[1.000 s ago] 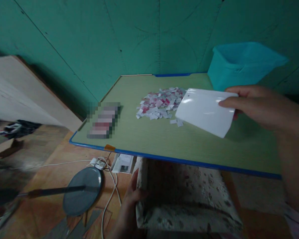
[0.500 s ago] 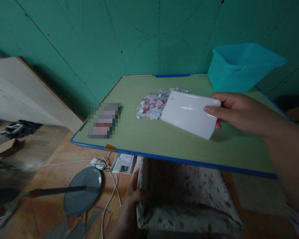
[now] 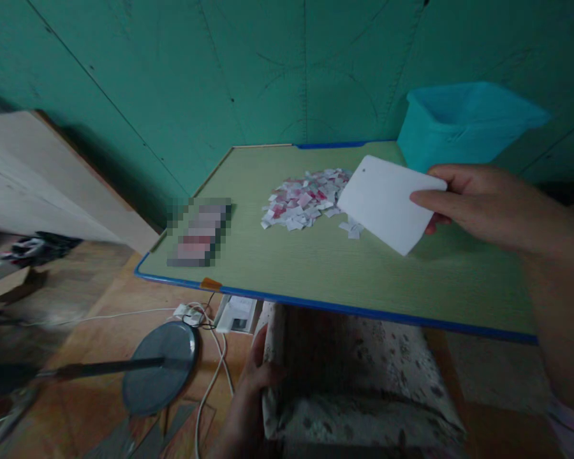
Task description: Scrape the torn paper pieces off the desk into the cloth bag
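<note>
My right hand (image 3: 463, 201) pinches a white plastic scraper (image 3: 392, 201) by its right edge, thumb on top. The scraper is tilted above the green tabletop (image 3: 268, 261), and a small hole shows in its upper left corner. Left of it lies a heap of small paper scraps (image 3: 303, 201), white with pink and red pieces; a few loose bits sit under the scraper's lower left edge. Below the table, my left hand (image 3: 256, 376) grips the left side of an open box covered in floral cloth (image 3: 363, 421). The box's inside is dark.
A turquoise plastic bin (image 3: 459, 127) stands at the table's back right, against the green wall (image 3: 172, 76). A blurred-out flat object (image 3: 201, 233) lies on the left. On the floor are a round grey base with a pole (image 3: 160, 382), white cables (image 3: 220, 363) and a small white tray (image 3: 239, 312).
My right hand has moved the scraper right and slightly up, away from the heap, uncovering more scraps. Its angle has turned. My left hand and the cloth-covered box have stayed put.
</note>
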Action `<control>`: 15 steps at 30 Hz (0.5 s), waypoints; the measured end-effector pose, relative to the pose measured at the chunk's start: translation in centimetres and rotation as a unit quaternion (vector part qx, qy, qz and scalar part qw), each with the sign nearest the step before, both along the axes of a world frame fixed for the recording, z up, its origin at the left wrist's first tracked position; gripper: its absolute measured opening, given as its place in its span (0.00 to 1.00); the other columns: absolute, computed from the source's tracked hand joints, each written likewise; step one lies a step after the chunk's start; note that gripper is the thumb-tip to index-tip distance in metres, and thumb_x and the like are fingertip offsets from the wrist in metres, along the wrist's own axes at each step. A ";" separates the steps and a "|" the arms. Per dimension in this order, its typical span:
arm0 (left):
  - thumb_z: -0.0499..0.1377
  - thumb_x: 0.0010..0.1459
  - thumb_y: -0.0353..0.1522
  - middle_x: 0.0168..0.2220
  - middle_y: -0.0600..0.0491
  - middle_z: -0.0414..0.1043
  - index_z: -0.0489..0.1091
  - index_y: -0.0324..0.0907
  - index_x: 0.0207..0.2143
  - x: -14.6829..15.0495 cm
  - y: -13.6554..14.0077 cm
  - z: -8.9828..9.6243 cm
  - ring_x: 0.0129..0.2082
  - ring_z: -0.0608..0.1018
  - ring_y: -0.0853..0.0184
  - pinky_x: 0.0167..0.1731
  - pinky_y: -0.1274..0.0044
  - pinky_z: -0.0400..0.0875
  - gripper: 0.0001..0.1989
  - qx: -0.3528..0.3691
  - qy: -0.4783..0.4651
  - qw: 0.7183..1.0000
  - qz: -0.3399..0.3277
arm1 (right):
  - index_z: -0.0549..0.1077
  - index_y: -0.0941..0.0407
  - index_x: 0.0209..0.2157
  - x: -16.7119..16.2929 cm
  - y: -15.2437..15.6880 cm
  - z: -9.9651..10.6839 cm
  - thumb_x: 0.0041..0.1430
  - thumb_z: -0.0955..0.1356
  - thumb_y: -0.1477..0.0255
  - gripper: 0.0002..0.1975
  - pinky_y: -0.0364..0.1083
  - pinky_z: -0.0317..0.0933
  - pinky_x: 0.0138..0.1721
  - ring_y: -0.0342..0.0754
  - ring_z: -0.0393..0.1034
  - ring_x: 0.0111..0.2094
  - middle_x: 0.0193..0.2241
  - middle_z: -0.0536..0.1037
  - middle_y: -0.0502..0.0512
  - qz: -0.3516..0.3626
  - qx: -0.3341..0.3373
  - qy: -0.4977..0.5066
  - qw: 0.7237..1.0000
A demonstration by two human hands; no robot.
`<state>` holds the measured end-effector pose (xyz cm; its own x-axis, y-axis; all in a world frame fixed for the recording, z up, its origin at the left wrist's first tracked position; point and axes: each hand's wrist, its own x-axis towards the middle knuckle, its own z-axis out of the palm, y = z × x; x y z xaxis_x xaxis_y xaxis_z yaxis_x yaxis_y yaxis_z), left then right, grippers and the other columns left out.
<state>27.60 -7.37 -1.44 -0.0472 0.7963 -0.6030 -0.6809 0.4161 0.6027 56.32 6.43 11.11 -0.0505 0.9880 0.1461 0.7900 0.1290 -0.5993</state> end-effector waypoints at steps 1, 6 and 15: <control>0.58 0.24 0.19 0.19 0.64 0.76 0.77 0.45 0.30 -0.1 0.1 -0.2 0.22 0.76 0.72 0.21 0.87 0.68 0.26 0.005 0.029 1.000 0.001 | 0.68 0.58 0.24 -0.3 -0.1 -0.1 0.51 0.64 0.68 0.08 0.43 0.54 0.23 0.42 0.65 0.20 0.18 0.72 0.49 0.015 0.007 0.010 1.000; 0.58 0.26 0.19 0.20 0.63 0.77 0.76 0.46 0.32 0.0 -0.1 -0.2 0.20 0.75 0.72 0.21 0.85 0.68 0.26 0.001 0.009 1.000 0.005 | 0.66 0.57 0.25 -1.5 -0.2 -1.2 0.54 0.63 0.63 0.11 0.42 0.53 0.21 0.42 0.65 0.20 0.18 0.71 0.49 0.050 0.019 0.035 0.998; 0.59 0.28 0.21 0.24 0.62 0.77 0.75 0.49 0.28 -0.1 -0.5 -0.4 0.26 0.77 0.69 0.26 0.83 0.70 0.21 -0.007 -0.013 1.000 0.003 | 0.67 0.57 0.31 -2.3 -0.3 -1.8 0.56 0.62 0.63 0.12 0.41 0.51 0.21 0.40 0.64 0.23 0.22 0.71 0.51 0.063 0.075 0.017 0.995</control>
